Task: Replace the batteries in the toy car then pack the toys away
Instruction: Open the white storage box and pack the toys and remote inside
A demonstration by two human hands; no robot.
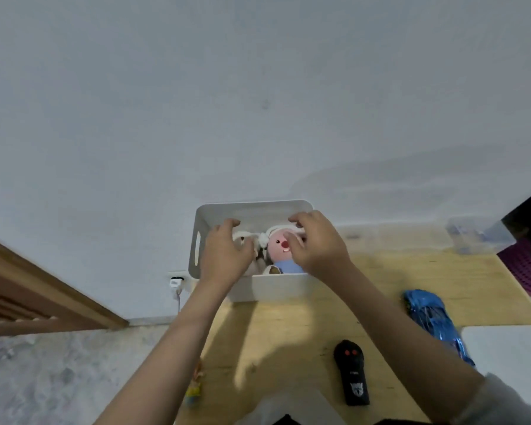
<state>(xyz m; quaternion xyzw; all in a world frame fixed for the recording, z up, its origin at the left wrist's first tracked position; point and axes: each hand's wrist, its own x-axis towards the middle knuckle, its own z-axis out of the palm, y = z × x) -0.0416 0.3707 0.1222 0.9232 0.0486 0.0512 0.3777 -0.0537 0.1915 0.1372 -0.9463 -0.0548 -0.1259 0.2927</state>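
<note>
A white plastic bin [276, 288] stands on the wooden table against the wall. Inside lie a pink-faced plush doll with a blue body [281, 245] and a beige-white plush [246, 237] to its left. My right hand [316, 243] is in the bin, fingers curled over the pink doll's head and thumb by its face. Bent fingers of my left hand [224, 253] cover the beige-white plush and hide most of it. The blue toy car [432, 320] lies on the table to the right. Its black remote control [351, 375] lies near the front edge.
A small colourful figure [195, 384] sits at the table's left edge. A clear plastic box [472, 234] and a purple woven item [528, 268] are at the far right. A white flat object [509, 357] lies at the front right. A wall socket [177, 282] is below left of the bin.
</note>
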